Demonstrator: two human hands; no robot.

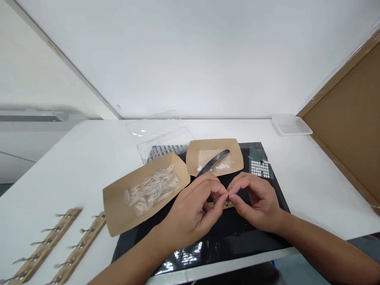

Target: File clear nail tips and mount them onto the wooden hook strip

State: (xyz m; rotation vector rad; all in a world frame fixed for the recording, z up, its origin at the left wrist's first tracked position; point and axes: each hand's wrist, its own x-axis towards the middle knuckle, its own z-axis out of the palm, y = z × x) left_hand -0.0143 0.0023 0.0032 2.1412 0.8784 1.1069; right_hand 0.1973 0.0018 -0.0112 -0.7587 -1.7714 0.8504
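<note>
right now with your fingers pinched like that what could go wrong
The left hand and right hand pinch a tiny piece, too small to identify. If dropped, it could be hard to spot on the black mat. The left hand also sits close to the kraft paper tray of loose clear nail tips, so a nudge might scatter them.
</note>
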